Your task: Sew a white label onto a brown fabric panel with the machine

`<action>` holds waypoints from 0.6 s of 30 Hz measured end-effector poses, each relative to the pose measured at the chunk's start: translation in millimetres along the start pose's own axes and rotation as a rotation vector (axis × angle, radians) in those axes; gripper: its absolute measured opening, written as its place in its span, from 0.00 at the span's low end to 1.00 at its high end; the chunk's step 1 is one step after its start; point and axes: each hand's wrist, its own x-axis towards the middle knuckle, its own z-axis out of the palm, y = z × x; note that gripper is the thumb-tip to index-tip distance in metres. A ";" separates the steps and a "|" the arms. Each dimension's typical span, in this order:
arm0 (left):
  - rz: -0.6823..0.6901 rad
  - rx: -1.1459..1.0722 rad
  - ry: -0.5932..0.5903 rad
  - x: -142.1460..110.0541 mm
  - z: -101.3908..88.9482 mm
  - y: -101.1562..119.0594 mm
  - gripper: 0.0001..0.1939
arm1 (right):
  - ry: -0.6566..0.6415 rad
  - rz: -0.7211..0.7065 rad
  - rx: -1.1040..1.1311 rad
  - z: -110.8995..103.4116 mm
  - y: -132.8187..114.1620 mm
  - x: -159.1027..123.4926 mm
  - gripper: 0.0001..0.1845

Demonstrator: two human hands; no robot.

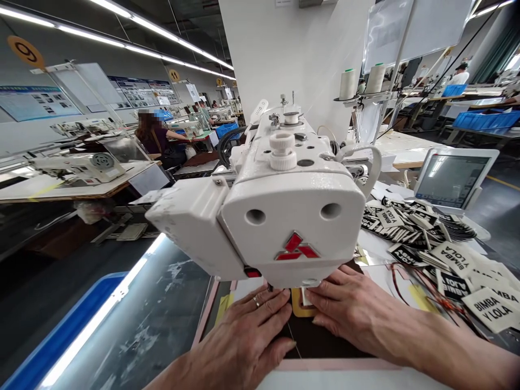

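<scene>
A white sewing machine head [284, 216] with a red three-diamond logo fills the middle of the view. Under it lies a dark brown piece of material [320, 340] with a yellow template [298, 310] and a small white label at the needle. My left hand [247, 336], a ring on one finger, rests flat on the material with fingers stretched toward the needle. My right hand [349, 309] also lies flat, fingertips pressing beside the white label. The needle itself is hidden behind the machine head.
A heap of black and white "BIMBA Y LOLA" labels [455, 260] lies at the right. A tablet screen [453, 179] stands behind them. Two thread cones [361, 81] stand on a rack. A blue bin [60, 336] is at the left. A person sits at another machine far left.
</scene>
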 end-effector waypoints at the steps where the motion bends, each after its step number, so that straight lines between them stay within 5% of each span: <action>1: 0.000 0.002 -0.009 -0.1 -0.1 0.3 0.19 | -0.005 0.003 -0.003 0.2 0.0 -0.3 0.10; 18: -0.007 -0.024 -0.022 -2.5 -1.2 4.5 0.19 | 0.062 -0.012 -0.051 6.7 -1.9 -3.6 0.12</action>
